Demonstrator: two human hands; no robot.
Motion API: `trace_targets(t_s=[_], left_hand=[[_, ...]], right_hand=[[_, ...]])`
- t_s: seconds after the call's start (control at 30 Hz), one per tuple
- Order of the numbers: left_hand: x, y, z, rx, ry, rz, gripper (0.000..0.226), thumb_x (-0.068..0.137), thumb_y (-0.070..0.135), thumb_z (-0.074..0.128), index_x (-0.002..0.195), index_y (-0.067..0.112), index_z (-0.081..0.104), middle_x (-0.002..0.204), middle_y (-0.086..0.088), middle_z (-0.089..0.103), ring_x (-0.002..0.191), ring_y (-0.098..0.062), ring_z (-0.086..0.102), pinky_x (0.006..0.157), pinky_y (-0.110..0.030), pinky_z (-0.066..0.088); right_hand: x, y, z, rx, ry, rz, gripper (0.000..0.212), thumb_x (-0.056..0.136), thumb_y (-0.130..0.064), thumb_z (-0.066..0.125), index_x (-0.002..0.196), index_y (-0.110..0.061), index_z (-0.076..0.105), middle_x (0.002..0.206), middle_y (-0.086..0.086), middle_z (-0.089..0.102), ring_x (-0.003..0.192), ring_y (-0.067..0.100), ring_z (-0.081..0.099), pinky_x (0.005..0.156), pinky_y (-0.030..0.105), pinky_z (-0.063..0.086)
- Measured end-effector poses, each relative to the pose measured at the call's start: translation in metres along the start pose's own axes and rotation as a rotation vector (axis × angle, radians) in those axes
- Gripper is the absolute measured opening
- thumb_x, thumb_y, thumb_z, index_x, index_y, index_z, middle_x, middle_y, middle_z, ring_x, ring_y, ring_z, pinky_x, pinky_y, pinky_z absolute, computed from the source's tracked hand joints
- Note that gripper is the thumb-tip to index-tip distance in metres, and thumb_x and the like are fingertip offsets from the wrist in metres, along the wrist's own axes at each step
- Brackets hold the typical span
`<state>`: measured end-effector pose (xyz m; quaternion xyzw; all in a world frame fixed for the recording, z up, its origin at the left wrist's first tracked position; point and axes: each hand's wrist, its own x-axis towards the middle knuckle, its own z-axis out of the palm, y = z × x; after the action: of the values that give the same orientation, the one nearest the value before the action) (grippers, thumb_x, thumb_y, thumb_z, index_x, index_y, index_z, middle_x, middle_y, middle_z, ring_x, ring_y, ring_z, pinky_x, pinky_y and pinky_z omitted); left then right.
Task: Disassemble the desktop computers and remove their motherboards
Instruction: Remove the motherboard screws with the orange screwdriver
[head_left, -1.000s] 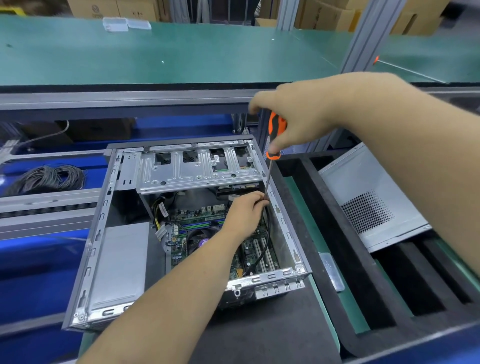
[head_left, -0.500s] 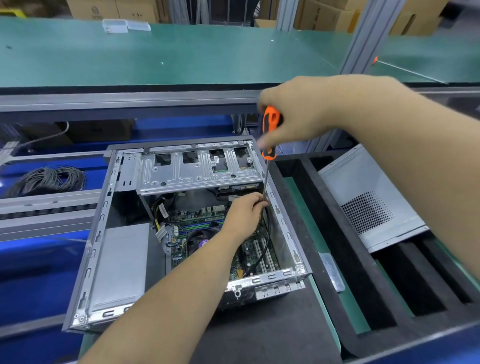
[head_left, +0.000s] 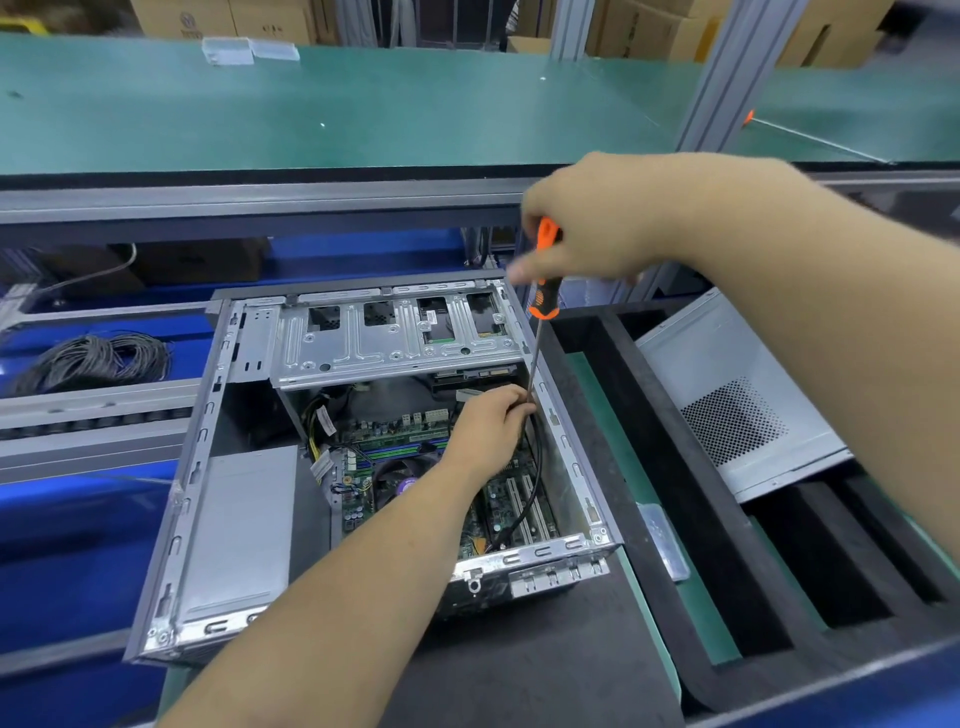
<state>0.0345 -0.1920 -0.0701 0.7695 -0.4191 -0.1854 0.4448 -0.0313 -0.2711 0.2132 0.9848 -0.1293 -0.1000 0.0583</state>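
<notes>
Hands (head_left: 488, 431) apparently steadying screwdriver (head_left: 543, 291) inside case (head_left: 202, 499)

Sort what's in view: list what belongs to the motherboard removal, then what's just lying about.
In use:
- open computer case
- motherboard inside it
- screwdriver, gripped by the right hand
- left hand, steadying the shaft low in the case
- black cable by that hand

Lying about:
- coil of wire
- perforated side panel
- cardboard boxes
- small clear box

Both forearms bare; no sleeves, gloves; right fingers (head_left: 519, 270) seemingly blurred.
</notes>
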Motion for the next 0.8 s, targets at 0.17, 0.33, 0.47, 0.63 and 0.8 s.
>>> trace_targets(t_s=[0.17, 0.33, 0.47, 0.63, 0.8], left_hand=[[-0.001, 0.0, -0.001, -0.004, 0.001, -0.004, 0.015, 0.102, 0.016, 0.055, 0.09, 0.018, 0.066, 0.083, 0.013, 0.061, 0.074, -0.003, 0.054, 0.071, -0.023, 0.039], [-0.001, -0.002, 0.0, 0.009, 0.002, -0.02, 0.014, 0.101, 0.018, 0.057, 0.094, 0.015, 0.069, 0.088, 0.006, 0.067, 0.074, -0.009, 0.058, 0.07, -0.026, 0.046], [-0.002, -0.002, -0.002, 0.032, -0.001, -0.012, 0.018, 0.101, 0.019, 0.057, 0.084, 0.026, 0.061, 0.076, 0.018, 0.059, 0.063, 0.002, 0.053, 0.06, -0.018, 0.039], [-0.003, -0.003, -0.003, 0.062, 0.006, -0.067, 0.015, 0.1, 0.019, 0.06, 0.108, 0.016, 0.071, 0.089, 0.016, 0.064, 0.072, 0.002, 0.056, 0.065, -0.012, 0.038], [-0.004, -0.009, -0.004, 0.184, -0.072, -0.185, 0.038, 0.094, -0.002, 0.048, 0.125, 0.012, 0.065, 0.123, -0.008, 0.066, 0.109, -0.024, 0.061, 0.094, -0.027, 0.048]], right_hand=[[0.001, 0.004, 0.005, 0.053, 0.043, -0.108, 0.027, 0.089, -0.026, 0.066, 0.112, -0.026, 0.051, 0.085, -0.006, 0.053, 0.071, 0.018, 0.06, 0.067, 0.037, 0.048], [0.0, 0.001, 0.011, 0.095, 0.081, -0.147, 0.021, 0.09, -0.019, 0.06, 0.111, -0.022, 0.057, 0.095, 0.0, 0.061, 0.079, 0.02, 0.063, 0.072, 0.036, 0.052], [-0.003, -0.005, 0.016, 0.14, 0.145, -0.164, 0.039, 0.089, -0.038, 0.069, 0.12, -0.024, 0.052, 0.092, -0.003, 0.059, 0.079, 0.015, 0.055, 0.068, 0.033, 0.043], [-0.002, 0.003, 0.024, 0.209, 0.247, -0.135, 0.022, 0.091, -0.034, 0.071, 0.104, -0.019, 0.061, 0.074, -0.019, 0.046, 0.069, 0.001, 0.046, 0.061, 0.029, 0.036], [-0.008, 0.009, 0.017, 0.186, 0.25, -0.105, 0.015, 0.09, -0.033, 0.07, 0.095, -0.021, 0.062, 0.071, -0.02, 0.047, 0.069, -0.002, 0.048, 0.066, 0.03, 0.043]])
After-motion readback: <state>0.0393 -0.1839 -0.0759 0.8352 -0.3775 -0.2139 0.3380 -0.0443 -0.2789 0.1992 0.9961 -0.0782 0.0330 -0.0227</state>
